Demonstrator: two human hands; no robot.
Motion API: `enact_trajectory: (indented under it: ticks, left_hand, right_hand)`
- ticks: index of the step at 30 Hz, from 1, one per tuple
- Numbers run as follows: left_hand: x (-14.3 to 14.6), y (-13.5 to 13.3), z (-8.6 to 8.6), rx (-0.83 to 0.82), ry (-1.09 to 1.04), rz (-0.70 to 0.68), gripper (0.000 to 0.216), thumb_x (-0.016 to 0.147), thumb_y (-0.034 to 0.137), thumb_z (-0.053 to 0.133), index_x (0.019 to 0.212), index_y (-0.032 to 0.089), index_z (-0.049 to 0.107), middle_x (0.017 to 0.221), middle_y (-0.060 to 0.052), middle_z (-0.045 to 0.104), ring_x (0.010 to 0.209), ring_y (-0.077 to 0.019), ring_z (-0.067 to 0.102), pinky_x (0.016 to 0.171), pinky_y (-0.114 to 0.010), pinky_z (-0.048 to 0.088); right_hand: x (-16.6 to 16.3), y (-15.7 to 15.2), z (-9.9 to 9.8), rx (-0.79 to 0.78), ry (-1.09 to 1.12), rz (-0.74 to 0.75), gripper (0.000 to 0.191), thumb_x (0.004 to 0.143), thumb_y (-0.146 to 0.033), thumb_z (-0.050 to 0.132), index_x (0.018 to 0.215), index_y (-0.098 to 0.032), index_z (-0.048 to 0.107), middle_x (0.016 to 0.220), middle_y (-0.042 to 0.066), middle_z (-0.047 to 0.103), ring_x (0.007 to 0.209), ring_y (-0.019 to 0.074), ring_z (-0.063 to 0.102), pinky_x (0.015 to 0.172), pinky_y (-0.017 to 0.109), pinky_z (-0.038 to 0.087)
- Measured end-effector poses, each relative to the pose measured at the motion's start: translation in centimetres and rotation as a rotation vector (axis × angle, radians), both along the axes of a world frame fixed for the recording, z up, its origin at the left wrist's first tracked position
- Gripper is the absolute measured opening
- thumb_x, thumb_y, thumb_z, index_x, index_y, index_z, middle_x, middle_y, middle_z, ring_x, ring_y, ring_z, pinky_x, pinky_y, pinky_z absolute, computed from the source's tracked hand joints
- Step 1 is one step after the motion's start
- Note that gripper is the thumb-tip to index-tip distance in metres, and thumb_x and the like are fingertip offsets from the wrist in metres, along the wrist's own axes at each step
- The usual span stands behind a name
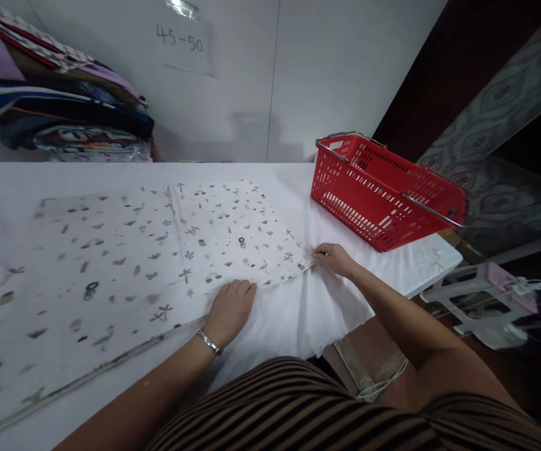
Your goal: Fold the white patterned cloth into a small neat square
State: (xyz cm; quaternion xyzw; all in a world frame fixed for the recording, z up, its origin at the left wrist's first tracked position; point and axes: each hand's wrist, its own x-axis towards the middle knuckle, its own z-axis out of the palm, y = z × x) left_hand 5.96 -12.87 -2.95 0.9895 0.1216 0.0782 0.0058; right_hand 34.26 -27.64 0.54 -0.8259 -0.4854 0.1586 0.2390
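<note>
A white cloth (129, 263) printed with small birds, plants and other shapes lies spread in folded layers, with a crease running across it right of its middle. My left hand (230, 313), a silver watch band at its wrist, rests at the cloth's near edge with its fingers curled over that edge. Farther right, my right hand (333, 259) pinches the cloth's near right corner between thumb and fingers. The fingertips of the left hand are partly hidden.
A red plastic basket (373, 194) with metal handles stands at the table's right end. White covering hangs over the near edge of the table (293, 188). Folded fabrics (73, 94) are piled at the back left. A pale plastic stool (477, 300) stands beyond the right edge.
</note>
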Motion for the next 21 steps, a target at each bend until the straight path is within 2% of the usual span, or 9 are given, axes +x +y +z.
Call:
enact_trajectory:
  ticks: [4,10,16,21]
  left_hand:
    - [0.0,-0.1,0.1,-0.029,-0.003,0.014,0.028,0.088,0.009,0.039,0.107,0.014,0.06,0.092,-0.009,0.058,0.089,-0.0218,0.052,0.076,-0.036,0.041]
    - [0.0,-0.1,0.0,-0.009,0.016,0.021,0.03,0.089,0.011,0.037,0.108,0.015,0.06,0.093,-0.01,0.058,0.089,-0.0221,0.052,0.077,-0.037,0.042]
    - [0.0,-0.2,0.2,0.034,0.026,0.019,0.03,0.089,0.011,0.037,0.109,0.015,0.06,0.094,-0.01,0.059,0.089,-0.0226,0.052,0.077,-0.037,0.042]
    - [-0.1,-0.2,0.3,0.041,0.013,0.014,0.029,0.089,0.011,0.038,0.107,0.014,0.06,0.093,-0.009,0.059,0.088,-0.023,0.052,0.076,-0.037,0.042]
  right_hand:
    - [-0.5,1.2,0.5,-0.2,0.068,-0.118,0.025,0.079,-0.037,0.055,0.071,-0.016,0.065,0.059,-0.002,0.058,0.056,0.0109,0.049,0.051,0.022,0.034]
    - [-0.2,2.3,0.5,-0.358,-0.027,-0.133,0.017,0.072,-0.033,0.065,0.069,-0.017,0.066,0.059,-0.002,0.059,0.056,0.0103,0.049,0.051,0.021,0.031]
    - [-0.2,2.7,0.6,-0.357,0.025,-0.156,0.012,0.067,-0.026,0.067,0.062,-0.015,0.064,0.054,-0.002,0.056,0.054,0.0102,0.049,0.05,0.021,0.032]
    - [-0.2,2.6,1.5,-0.296,0.132,-0.181,0.014,0.071,-0.028,0.063,0.065,-0.015,0.061,0.053,-0.003,0.053,0.051,0.0077,0.046,0.047,0.019,0.033]
